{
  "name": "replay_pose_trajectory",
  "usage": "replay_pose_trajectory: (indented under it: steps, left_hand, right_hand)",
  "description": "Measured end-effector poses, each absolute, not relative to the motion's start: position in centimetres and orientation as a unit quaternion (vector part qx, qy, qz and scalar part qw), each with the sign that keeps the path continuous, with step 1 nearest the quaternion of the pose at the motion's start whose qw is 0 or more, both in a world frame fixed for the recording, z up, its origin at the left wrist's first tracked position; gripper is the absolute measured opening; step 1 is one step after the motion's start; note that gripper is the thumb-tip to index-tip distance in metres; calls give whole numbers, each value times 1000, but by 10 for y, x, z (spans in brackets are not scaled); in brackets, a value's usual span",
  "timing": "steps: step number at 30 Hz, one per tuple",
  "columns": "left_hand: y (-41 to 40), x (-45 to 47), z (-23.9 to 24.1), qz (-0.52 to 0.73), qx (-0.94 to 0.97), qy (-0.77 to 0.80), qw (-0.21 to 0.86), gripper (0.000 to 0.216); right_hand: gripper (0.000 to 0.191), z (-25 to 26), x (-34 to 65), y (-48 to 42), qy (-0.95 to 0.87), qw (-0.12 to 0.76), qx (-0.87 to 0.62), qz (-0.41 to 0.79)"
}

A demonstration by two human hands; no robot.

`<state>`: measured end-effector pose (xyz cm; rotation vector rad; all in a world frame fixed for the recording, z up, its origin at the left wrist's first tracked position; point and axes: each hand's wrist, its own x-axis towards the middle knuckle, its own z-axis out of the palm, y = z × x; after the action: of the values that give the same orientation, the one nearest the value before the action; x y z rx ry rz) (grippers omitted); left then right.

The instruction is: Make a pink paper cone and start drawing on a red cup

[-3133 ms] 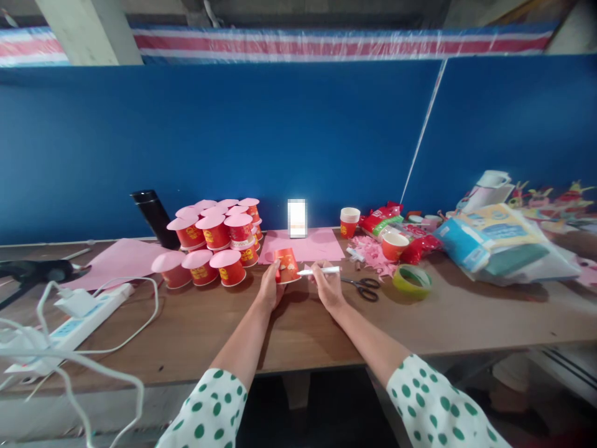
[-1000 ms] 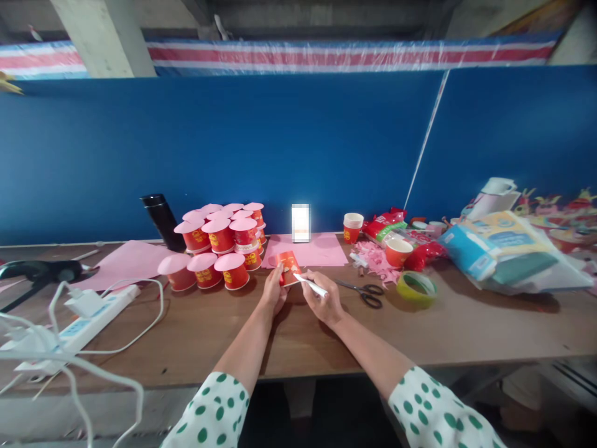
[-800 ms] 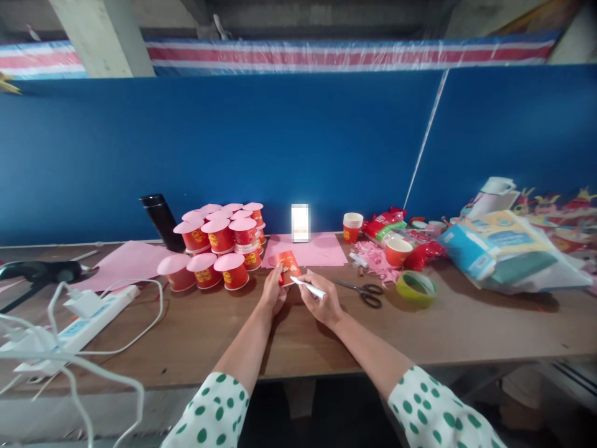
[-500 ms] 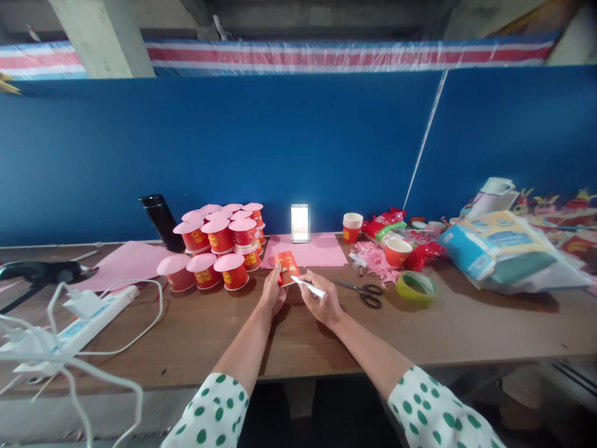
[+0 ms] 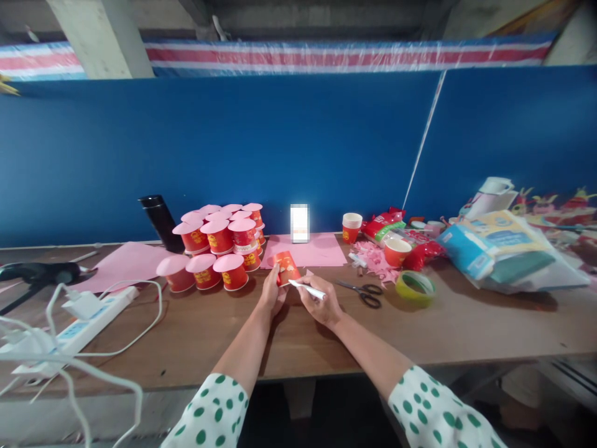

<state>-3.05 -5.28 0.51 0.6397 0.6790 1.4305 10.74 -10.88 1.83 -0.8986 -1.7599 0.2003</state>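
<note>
My left hand (image 5: 272, 294) grips a red paper cup (image 5: 285, 266) turned upside down on the wooden table (image 5: 196, 330), fingers closed round its left side. My right hand (image 5: 319, 298) pinches a white pen (image 5: 306, 289), whose tip touches the cup's lower right edge. A pink paper sheet (image 5: 321, 249) lies just behind the cup. Both sleeves are white with green dots.
A pile of red cups with pink paper lids (image 5: 217, 242) stands to the left, beside a black flask (image 5: 160, 223). Scissors (image 5: 364, 292), a tape roll (image 5: 416, 285), pink scraps (image 5: 375, 255) and more cups (image 5: 351, 227) lie right. A power strip (image 5: 77, 323) with cables sits far left.
The pen has swung from lying level to pointing down-left at the cup, and its tip has crept a little left along the cup's base. My left hand stays on the cup.
</note>
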Motion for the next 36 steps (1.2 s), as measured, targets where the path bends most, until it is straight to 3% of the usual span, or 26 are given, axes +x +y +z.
replay_pose_trajectory:
  steps: [36]
  left_hand:
    - [-51,-31,2,629,278,292,664,30]
  right_hand:
    - [16,22,108,-112,-725,546,-398,130]
